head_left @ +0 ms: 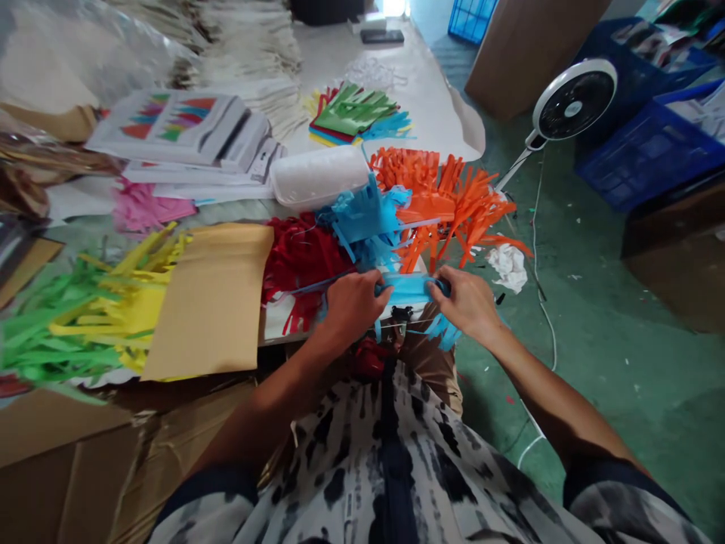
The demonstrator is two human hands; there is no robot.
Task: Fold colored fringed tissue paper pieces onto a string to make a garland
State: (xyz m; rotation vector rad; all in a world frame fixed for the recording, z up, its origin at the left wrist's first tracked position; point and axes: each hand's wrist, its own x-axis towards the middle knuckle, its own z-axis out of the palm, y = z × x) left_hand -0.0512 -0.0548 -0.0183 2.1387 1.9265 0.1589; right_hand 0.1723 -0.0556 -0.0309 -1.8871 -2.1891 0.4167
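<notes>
Two bare hands work together: left hand (354, 306) and right hand (467, 302), fingers (381, 290) closed on a blue fringed paper strip (411, 289); uneven tension could tear it.

Even, flat indoor light fills the workroom, with bright glare from what is apparently a doorway (393, 6) at the top edge. Shadows stay faint. Wide-angle bowing stretches the edges, where the green fringe (57, 332) blurs; the blue fringe (411, 291) stays fairly sharp.
</notes>
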